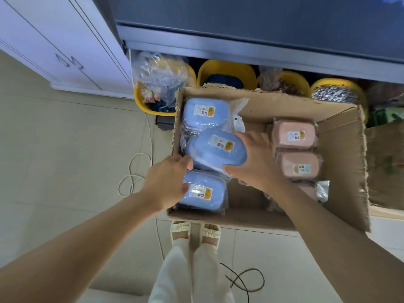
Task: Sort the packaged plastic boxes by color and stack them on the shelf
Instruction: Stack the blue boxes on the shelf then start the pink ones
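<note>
Nearest the camera, a pale trouser leg and slippered feet stand on the tiled floor, with a dark cable looped just right of them. Beyond, both bare arms reach into an open cardboard carton. The left hand is curled, its fingertips touching the near-left edge of a tilted blue box and its thumb lying on the nearest blue box below. The right hand is spread moderately wide and clasps the tilted box from the right, thumb under its near edge. That box sits slanted on top of the left-hand row of blue packages, so it appears to be mid-lift or mid-placement; which one cannot be told. A further blue box lies at the far-left corner in crinkled wrap. On the right side, well apart from the blue row, are two pink boxes, with another partly hidden under the right forearm. Past the carton stand yellow tubs of bagged goods beneath a grey ledge. The likely trouble: slick film letting the box slide from a two-sided pinch, loose wrap snagging on a neighbour, or a foot catching the cable when turning toward the shelf.
</note>
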Tool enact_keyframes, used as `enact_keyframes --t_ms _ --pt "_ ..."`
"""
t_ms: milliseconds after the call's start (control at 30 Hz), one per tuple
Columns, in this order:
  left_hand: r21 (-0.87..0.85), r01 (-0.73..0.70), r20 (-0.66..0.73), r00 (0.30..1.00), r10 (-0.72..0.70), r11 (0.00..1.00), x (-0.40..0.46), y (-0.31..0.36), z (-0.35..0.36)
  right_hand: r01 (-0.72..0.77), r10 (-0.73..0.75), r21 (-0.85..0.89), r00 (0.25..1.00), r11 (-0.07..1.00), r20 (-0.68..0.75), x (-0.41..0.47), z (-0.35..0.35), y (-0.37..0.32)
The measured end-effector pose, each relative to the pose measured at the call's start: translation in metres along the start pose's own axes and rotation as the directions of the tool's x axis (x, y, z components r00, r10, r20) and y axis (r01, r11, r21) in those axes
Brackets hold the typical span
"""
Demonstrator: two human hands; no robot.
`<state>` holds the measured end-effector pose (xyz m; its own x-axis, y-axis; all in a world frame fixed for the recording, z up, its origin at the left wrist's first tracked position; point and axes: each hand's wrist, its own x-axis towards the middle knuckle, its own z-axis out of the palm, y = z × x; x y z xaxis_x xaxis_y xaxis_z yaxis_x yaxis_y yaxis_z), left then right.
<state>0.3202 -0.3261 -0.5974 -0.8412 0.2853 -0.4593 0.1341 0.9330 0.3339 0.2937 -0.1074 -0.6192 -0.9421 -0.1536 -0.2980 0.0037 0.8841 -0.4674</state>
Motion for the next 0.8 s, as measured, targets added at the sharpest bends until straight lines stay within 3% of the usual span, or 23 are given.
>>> enact_keyframes --t_ms 100,267,433,600,800 --pt "0.032 -0.072 0.05 0.996 0.07 0.997 0.001 0.007 0.014 -0.074 0.078 0.082 0.995 0.994 -0.054 -0.018 -0.025 0.021" --pt "0.275 -0.179 0.191 0.973 0.129 0.945 0.013 0.016 0.059 -0.195 0.204 0.111 0.977 0.974 -0.067 -0.036 -0.036 0.055" --pt "0.361 -0.197 0.182 0.974 0.138 0.912 0.02 0.023 0.071 -0.157 0.178 0.171 0.977 0.973 -0.117 -0.046 -0.038 0.065" --pt "0.26 -0.158 0.111 0.985 0.133 0.953 0.013 0.034 0.026 -0.074 0.131 0.237 0.963 0.969 -0.234 -0.054 -0.07 0.044" --pt "0.052 -0.093 -0.114 0.989 0.099 0.994 -0.018 0.058 -0.082 0.055 0.033 0.203 0.913 0.978 -0.406 -0.07 -0.158 -0.009"
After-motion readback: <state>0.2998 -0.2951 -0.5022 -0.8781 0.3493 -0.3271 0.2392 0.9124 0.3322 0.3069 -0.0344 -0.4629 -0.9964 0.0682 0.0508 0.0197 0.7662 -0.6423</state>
